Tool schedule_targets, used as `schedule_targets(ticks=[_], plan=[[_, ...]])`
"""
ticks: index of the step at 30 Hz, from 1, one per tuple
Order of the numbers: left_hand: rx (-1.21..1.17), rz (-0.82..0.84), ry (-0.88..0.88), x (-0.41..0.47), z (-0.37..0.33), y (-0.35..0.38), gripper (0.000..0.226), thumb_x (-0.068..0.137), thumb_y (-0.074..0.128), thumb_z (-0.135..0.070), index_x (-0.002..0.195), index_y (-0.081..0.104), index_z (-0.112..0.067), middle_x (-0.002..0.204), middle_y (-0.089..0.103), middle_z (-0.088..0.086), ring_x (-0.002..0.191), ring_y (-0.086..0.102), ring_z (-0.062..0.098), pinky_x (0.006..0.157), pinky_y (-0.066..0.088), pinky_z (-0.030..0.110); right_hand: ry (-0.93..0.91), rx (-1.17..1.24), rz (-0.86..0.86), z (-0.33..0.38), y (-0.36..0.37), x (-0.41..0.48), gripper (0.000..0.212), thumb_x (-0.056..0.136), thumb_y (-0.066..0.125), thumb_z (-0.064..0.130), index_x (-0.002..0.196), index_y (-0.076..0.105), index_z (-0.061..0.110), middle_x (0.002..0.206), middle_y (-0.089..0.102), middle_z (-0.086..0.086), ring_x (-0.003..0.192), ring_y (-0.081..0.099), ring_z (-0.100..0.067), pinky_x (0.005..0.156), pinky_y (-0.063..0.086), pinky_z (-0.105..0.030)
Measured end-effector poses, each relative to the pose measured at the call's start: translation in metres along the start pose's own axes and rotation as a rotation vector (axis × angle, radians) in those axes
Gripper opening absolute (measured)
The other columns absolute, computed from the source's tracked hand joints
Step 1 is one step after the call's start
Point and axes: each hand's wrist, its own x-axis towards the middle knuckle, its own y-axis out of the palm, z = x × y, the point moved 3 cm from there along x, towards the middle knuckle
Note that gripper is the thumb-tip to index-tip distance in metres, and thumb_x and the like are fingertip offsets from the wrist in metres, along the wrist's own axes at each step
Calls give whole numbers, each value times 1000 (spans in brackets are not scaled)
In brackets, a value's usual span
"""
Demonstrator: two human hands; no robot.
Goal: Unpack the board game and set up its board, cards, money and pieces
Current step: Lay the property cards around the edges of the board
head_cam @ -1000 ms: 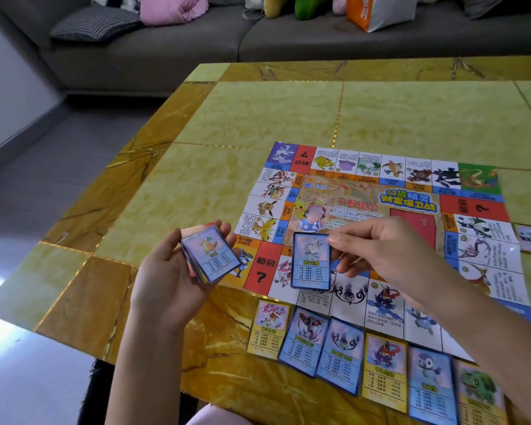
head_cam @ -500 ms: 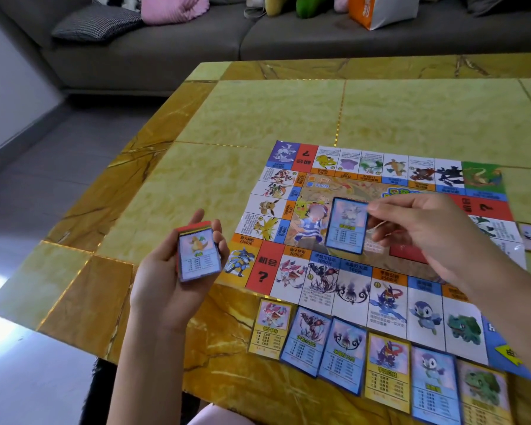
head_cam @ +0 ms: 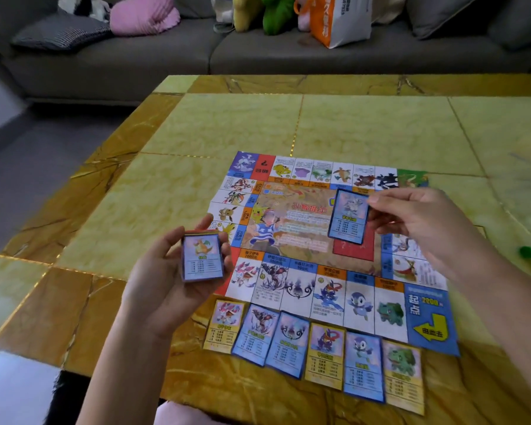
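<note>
Up above the board point(head_cam: 292, 216), the right hand point(head_cam: 423, 222) pinches a blue card point(head_cam: 348, 216), standing tall, picture on top. Left hand point(head_cam: 169, 280) grips the deck point(head_cam: 202, 259).

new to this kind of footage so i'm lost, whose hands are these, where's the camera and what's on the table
There is no machine: these are a person's two bare hands, filmed by one wide-angle camera worn on the head, looking forward and down, so the arms enter from below. The left hand holds a stack of cards face up. The right hand pinches a single card above the game board, which lies flat on the yellow table. Six more cards lie in a row along the board's near edge. A grey sofa stands behind.
</note>
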Motion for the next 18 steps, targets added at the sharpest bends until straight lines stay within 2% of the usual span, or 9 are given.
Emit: schedule_targets(ticks=[3,5,8,10,12,14,16,18], plan=[[33,51,-36,2,10,17,80,31,90,-11,109,72,-9,95,66,19,71,65,29,63,57,38,-6,13,-39,5,-23,-5,14,90,59,7,80,68,9,59,69,-1,50,62,-8,49,51,-15],[40,68,-61,5,21,27,85,32,89,-11,114,69,-9,98,65,20,73,65,30,64,57,37,10,37,-80,6,-39,-7,15,91,58,8,78,65,10,60,69,-1,48,62,-7,48,50,-15],[90,86,-108,8,41,49,74,40,84,-10,112,70,-6,102,65,21,78,66,31,67,57,39,27,69,-135,7,-63,-11,19,91,57,9,73,60,15,68,68,-5,51,64,-8,57,50,-25],[95,83,-140,12,54,60,74,44,81,-7,116,67,-3,107,65,22,82,67,32,69,57,40,24,57,-133,6,-76,-12,18,91,56,7,75,59,15,71,67,-3,53,65,-7,55,51,-22],[100,84,-158,18,64,71,90,37,87,-1,123,60,2,113,64,23,87,68,33,71,58,42,15,35,-114,6,-90,-13,15,91,56,4,80,61,14,76,68,-4,54,66,-5,51,52,-18],[98,69,-151,27,74,80,93,27,90,3,116,61,10,115,64,27,88,69,36,70,58,44,6,-2,-112,6,-109,-14,13,91,57,4,82,63,12,77,68,-5,55,66,-5,51,53,-18],[93,68,-128,30,81,91,71,29,89,6,95,68,17,110,65,31,88,70,38,68,59,46,-2,-28,-123,7,-124,-16,12,90,57,3,83,63,11,76,68,-5,54,65,-4,49,52,-17],[121,42,-92,35,92,106,37,48,77,4,82,70,18,101,67,32,83,71,37,66,60,42,-1,-47,-150,7,-143,-16,13,90,58,2,81,62,11,75,66,-4,51,63,-2,48,51,-16]])
